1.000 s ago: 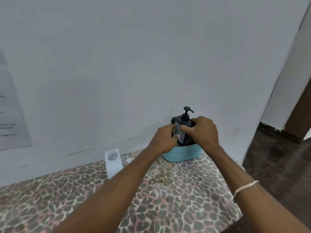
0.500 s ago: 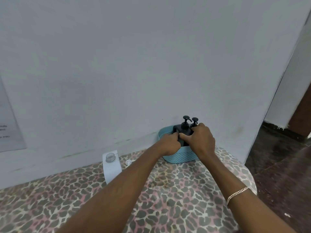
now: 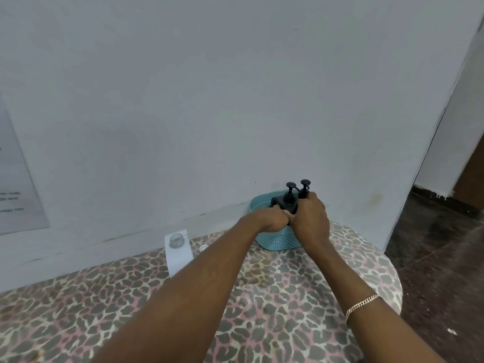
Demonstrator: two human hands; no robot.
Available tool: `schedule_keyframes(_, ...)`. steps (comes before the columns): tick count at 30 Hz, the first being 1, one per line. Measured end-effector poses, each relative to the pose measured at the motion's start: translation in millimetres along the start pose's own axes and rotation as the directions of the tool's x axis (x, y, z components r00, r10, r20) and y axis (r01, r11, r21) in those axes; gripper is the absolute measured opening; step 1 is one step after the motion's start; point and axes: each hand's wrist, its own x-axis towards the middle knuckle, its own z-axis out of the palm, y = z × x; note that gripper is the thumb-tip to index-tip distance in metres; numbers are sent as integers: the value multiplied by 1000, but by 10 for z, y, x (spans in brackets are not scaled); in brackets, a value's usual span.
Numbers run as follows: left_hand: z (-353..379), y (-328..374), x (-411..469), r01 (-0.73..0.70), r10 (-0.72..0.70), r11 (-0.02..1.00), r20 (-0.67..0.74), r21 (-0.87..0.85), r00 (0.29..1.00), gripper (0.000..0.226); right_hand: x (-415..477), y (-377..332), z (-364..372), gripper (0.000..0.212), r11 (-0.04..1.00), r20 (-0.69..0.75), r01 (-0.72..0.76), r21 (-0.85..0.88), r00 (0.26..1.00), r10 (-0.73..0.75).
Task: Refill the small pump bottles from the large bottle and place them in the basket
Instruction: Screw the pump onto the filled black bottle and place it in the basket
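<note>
Placing step in hand: the front pump bottle (image 3: 284,203) is gripped inside the teal basket (image 3: 277,242) by the left hand (image 3: 272,218) and the right hand (image 3: 311,218), fingers curled round it, with the rear pump bottle (image 3: 304,191) seated at its 2 o'clock. The basket is set at 1 o'clock on the table (image 3: 288,297), against the wall; the uncapped large bottle (image 3: 178,254) is stood at the basket's 9 o'clock. Judged nearly done: next, both grips are to be released and the hands lifted out without a pump being knocked.
</note>
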Motion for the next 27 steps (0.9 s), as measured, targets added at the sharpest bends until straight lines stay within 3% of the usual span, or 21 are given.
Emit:
schedule_keyframes(5,-1,63,-115,-40,41,998,-36,40,998,40,-45,-9,-33,42,1000,18,21,-8,1000,-21)
schedule_keyframes(9,130,-82,-70,-63,62,998,-188,1,980,18,-47,29,-105,43,998,47,50,49,998,-53)
schedule_keyframes(12,172,-106,-210,-123,79,984,-305,-129,949,20,-61,51,-169,46,992,50,73,105,996,-78)
schedule_keyframes(16,226,-58,-556,-227,99,945,-458,-235,884,29,-227,18,-271,44,978,-29,94,187,995,-91)
schedule_keyframes(22,412,-217,-1281,-370,119,899,-682,-234,721,47,-666,-296,-432,47,918,-122,191,347,980,-158)
schedule_keyframes(27,466,-526,-1886,-370,53,900,-784,-231,619,47,-1139,-667,-539,45,853,-122,247,459,969,-215)
